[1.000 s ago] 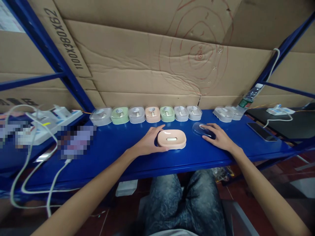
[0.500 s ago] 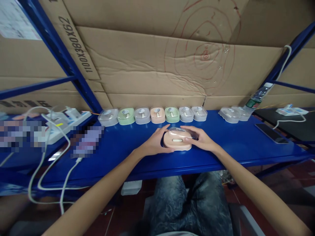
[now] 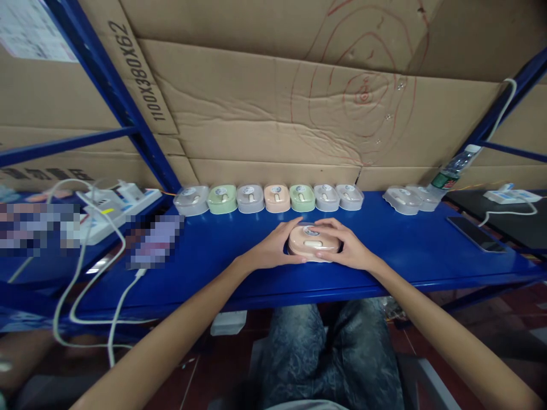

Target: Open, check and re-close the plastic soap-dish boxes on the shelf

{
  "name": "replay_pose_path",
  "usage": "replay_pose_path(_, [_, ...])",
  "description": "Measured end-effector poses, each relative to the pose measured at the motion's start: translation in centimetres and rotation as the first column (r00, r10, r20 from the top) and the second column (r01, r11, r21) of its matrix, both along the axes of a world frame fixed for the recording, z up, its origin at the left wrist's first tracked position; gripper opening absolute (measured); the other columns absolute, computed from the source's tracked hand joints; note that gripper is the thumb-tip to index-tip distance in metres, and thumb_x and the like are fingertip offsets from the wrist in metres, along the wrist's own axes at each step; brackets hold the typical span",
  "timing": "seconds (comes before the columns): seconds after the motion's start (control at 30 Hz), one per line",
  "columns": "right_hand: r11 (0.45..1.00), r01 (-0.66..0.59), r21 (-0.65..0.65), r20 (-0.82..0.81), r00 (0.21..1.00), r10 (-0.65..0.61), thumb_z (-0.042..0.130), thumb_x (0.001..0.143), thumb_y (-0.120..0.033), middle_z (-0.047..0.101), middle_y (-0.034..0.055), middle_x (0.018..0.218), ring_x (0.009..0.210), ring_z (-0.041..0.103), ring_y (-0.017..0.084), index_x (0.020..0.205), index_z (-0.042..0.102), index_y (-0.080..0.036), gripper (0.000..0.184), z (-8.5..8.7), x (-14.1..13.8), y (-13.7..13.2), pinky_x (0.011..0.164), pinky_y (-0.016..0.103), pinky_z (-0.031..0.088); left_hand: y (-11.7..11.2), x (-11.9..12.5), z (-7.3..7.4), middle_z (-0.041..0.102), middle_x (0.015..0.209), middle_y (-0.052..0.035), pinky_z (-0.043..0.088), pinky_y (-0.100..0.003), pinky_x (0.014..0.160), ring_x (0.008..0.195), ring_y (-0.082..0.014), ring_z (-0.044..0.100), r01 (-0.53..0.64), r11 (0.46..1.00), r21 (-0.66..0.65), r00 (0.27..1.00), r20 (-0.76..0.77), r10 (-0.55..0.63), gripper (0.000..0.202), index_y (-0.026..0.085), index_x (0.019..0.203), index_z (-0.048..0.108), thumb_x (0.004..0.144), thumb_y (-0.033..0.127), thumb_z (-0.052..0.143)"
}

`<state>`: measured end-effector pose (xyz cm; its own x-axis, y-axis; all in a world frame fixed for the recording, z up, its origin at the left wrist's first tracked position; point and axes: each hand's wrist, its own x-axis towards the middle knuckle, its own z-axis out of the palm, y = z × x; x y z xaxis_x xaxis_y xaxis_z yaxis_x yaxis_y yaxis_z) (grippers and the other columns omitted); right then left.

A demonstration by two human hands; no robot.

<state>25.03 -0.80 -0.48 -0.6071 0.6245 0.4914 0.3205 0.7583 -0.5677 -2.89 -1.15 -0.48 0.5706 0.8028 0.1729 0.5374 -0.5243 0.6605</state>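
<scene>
A rounded peach box with a clear plastic cover, a round label on top and a small white piece at its front is on the blue tabletop before me. My left hand curves round its left side, thumb low at the front and fingers behind. My right hand wraps the right side, with fingers reaching over the top near the label. Behind it stands a row of several similar covered boxes, among them a green box, a peach box and a greyish box.
Two clear covers lie at the back right beside a leaning water bottle. A dark phone rests farther right. On the left are a phone with a blurred screen, white cables and a power strip. Cardboard walls the back.
The clear cover, shifted and tilted to the right earlier, now sits evenly over the peach box. My right fingers have moved onto the top. The view has shifted slightly.
</scene>
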Motion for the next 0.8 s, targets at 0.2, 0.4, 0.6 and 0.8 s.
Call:
replay_pose_path(0.2, [1.0, 0.0, 0.028, 0.034, 0.999, -0.001, 0.081, 0.091, -0.049, 0.055, 0.0089, 0.147, 0.14, 0.054, 0.036, 0.151, 0.06, -0.043, 0.063, 0.11, 0.1, -0.17, 0.119, 0.061, 0.045, 0.01, 0.0, -0.01, 0.028, 0.176, -0.0126, 0.024, -0.058, 0.13, 0.162, -0.0407, 0.025, 0.009, 1.0, -0.001, 1.0, -0.004, -0.009, 0.111, 0.031, 0.17, 0.021, 0.083, 0.062, 0.082])
replay_pose_path(0.4, [0.999, -0.007, 0.031, 0.051, 0.999, 0.005, 0.081, 0.091, -0.049, 0.054, 0.0093, 0.149, 0.143, 0.052, 0.036, 0.152, 0.059, -0.042, 0.065, 0.19, 0.16, -0.1, 0.119, 0.06, 0.046, 0.14, 0.06, -0.29, 0.029, 0.176, -0.0139, 0.023, -0.057, 0.131, 0.161, -0.0392, 0.029, 0.008, 1.0, 0.012, 1.0, -0.003, -0.008, 0.113, 0.029, 0.171, 0.02, 0.083, 0.063, 0.082])
replay_pose_path(0.6, [0.998, -0.024, 0.066, 0.091, 0.996, 0.018, 0.078, 0.095, -0.049, 0.051, 0.0105, 0.155, 0.147, 0.048, 0.035, 0.157, 0.054, -0.04, 0.067, -0.11, 0.22, -0.29, 0.121, 0.059, 0.045, 0.35, 0.04, -0.67, 0.027, 0.177, -0.014, 0.025, -0.054, 0.131, 0.161, -0.0381, 0.028, 0.012, 0.999, 0.034, 1.0, -0.006, -0.012, 0.112, 0.026, 0.17, 0.021, 0.084, 0.063, 0.082])
replay_pose_path(0.8, [0.997, -0.03, 0.072, 0.118, 0.993, 0.021, 0.075, 0.098, -0.046, 0.049, 0.0114, 0.157, 0.15, 0.045, 0.033, 0.158, 0.052, -0.037, 0.065, -0.19, 0.12, -0.54, 0.123, 0.057, 0.042, 0.4, -0.01, -0.79, 0.031, 0.175, -0.0134, 0.026, -0.054, 0.131, 0.16, -0.0373, 0.031, 0.033, 0.998, 0.055, 0.999, 0.003, -0.033, 0.109, 0.028, 0.17, 0.023, 0.085, 0.063, 0.081])
